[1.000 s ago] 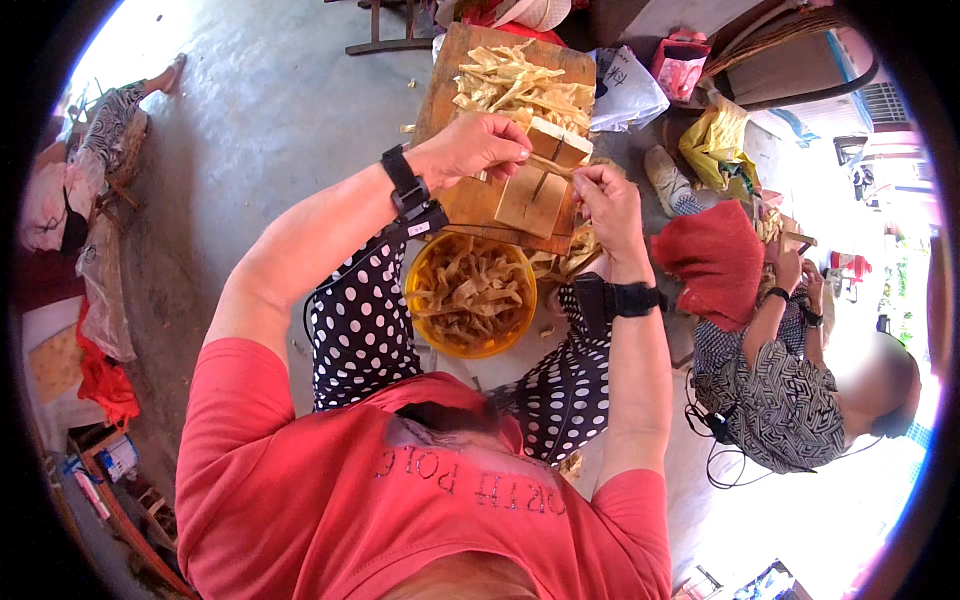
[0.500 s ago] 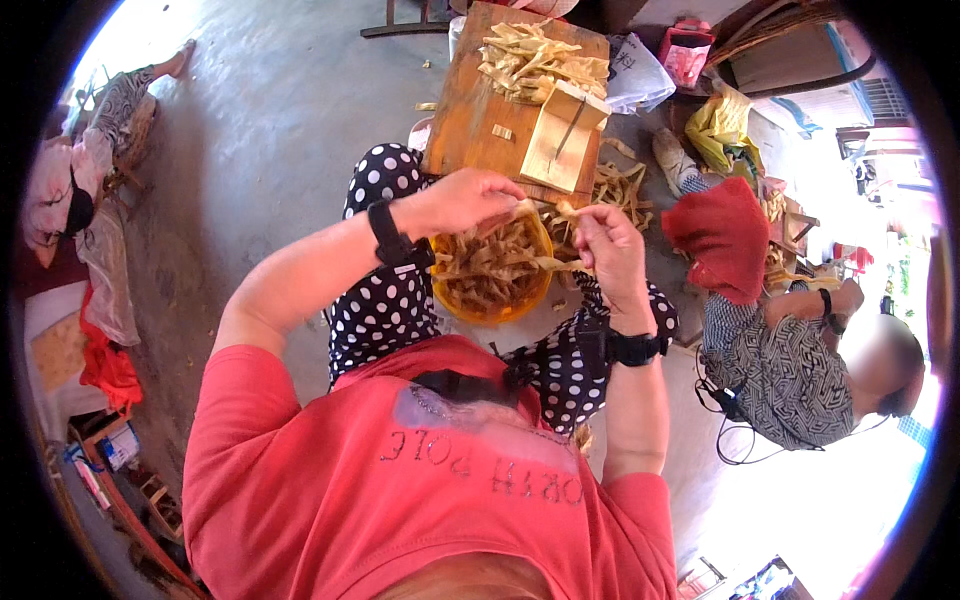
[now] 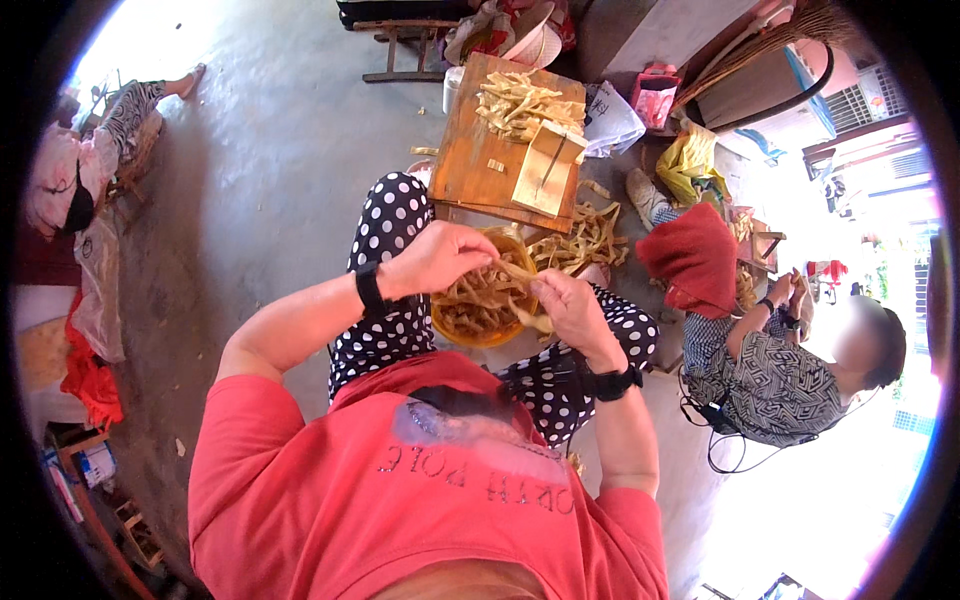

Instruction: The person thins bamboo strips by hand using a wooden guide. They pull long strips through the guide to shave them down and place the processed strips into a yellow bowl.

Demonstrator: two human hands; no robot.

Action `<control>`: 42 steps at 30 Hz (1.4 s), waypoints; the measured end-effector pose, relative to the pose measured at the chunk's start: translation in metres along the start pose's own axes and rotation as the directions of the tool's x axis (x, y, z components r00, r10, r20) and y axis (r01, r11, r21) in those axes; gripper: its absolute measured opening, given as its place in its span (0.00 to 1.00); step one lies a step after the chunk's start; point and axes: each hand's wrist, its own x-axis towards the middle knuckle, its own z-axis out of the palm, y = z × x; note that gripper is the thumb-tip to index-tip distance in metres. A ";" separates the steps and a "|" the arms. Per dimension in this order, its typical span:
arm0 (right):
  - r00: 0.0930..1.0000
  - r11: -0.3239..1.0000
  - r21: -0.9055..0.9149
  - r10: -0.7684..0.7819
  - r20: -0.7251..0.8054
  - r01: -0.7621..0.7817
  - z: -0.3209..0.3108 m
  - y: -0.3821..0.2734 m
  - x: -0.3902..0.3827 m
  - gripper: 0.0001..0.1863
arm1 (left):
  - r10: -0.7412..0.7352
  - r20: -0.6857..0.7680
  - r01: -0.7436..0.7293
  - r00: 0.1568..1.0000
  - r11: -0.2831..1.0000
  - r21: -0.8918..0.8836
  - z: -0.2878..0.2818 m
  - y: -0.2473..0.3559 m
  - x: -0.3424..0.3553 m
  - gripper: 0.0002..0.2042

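Above a yellow basin [image 3: 482, 340] between my knees, a tan, dry-looking strip [image 3: 516, 271] stretches between my hands. My left hand [image 3: 447, 258] pinches its upper end between thumb and fingers. At the other end, my right hand [image 3: 573, 308] grips it, and a loose tan tail shows below that hand. Many brownish strips [image 3: 465, 308] fill the basin; what the strip is made of I cannot make out. Just beyond stands a low wooden table [image 3: 465, 165], bearing a pile of pale strips [image 3: 528, 103] and a light wooden block with a thin dark bar [image 3: 548, 172].
More strips [image 3: 592, 238] lie heaped right of the table. A co-worker in a patterned shirt [image 3: 775, 380] sits to the right, a red cloth [image 3: 690, 258] over the knees. Another person [image 3: 75, 190] is at the far left. A wooden stool [image 3: 402, 50] stands at the back.
My right hand has come in toward the left, and both now hold one strip where before they were apart. The whole view has shifted slightly. The co-worker's hands have come together.
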 end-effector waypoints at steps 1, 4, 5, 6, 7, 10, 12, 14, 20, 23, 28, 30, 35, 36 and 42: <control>1.000 1.000 -0.003 -0.005 -0.006 0.005 0.000 -0.001 0.000 0.09 | -0.008 0.048 0.003 0.999 0.995 0.096 -0.002 0.001 -0.003 0.11; 0.986 0.974 -0.148 -0.166 0.029 0.169 -0.001 -0.009 0.001 0.08 | 0.523 -0.028 -0.458 0.852 0.770 0.445 0.003 0.016 -0.008 0.14; 0.985 0.974 -0.152 -0.168 0.027 0.170 -0.002 -0.015 0.001 0.08 | 0.602 -0.011 -0.517 0.798 0.694 0.500 0.004 0.023 -0.010 0.14; 0.975 0.966 -0.135 -0.219 0.024 0.220 -0.004 -0.023 0.000 0.07 | 0.448 0.123 -0.461 0.885 0.813 0.356 0.004 0.027 -0.009 0.14; 0.963 0.955 -0.118 -0.270 0.017 0.270 -0.006 -0.032 0.000 0.06 | 0.293 0.281 -0.359 0.914 0.906 0.224 0.003 0.033 -0.008 0.14; 0.946 0.924 -0.209 -0.323 0.022 0.320 -0.008 -0.036 -0.002 0.05 | -0.049 0.402 0.114 0.914 0.984 -0.139 0.001 0.035 -0.006 0.14; 0.946 0.917 -0.237 -0.321 0.039 0.321 -0.007 -0.037 -0.003 0.05 | -0.060 0.496 0.287 0.866 0.873 -0.395 -0.002 0.026 -0.005 0.14; 0.957 0.937 -0.205 -0.288 0.004 0.283 -0.001 -0.037 -0.004 0.04 | -0.092 0.614 0.433 0.784 0.789 -0.435 -0.005 0.022 -0.004 0.15; 0.964 0.953 -0.150 -0.264 0.024 0.265 0.001 -0.027 -0.001 0.04 | -0.145 0.692 0.521 0.707 0.769 -0.371 0.002 0.026 -0.002 0.16; 0.972 0.973 -0.003 -0.230 0.042 0.230 0.002 -0.020 0.000 0.03 | -0.128 0.691 0.555 0.712 0.704 -0.442 0.008 0.014 0.002 0.15; 0.998 0.875 0.481 0.048 0.036 -0.059 0.015 0.017 0.008 0.06 | 0.038 0.526 0.453 0.849 0.461 -0.763 0.012 -0.008 0.005 0.13; 0.990 0.809 0.570 0.121 0.078 -0.144 0.020 0.020 0.006 0.07 | 0.047 0.425 0.373 0.904 0.403 -0.836 0.017 -0.006 0.005 0.13; 0.858 0.272 0.865 0.428 0.284 -0.421 0.026 0.005 0.008 0.21 | 0.084 0.107 0.031 0.991 0.628 -0.778 0.035 -0.003 0.008 0.13; 0.829 0.178 0.839 0.355 0.432 -0.514 0.025 0.007 0.009 0.26 | 0.080 0.106 0.032 0.991 0.633 -0.774 0.036 -0.001 0.007 0.13; 0.760 -0.135 0.759 0.052 0.648 -0.638 0.032 0.028 0.011 0.23 | 0.485 0.052 -0.472 0.873 0.813 0.340 0.038 0.009 0.005 0.17</control>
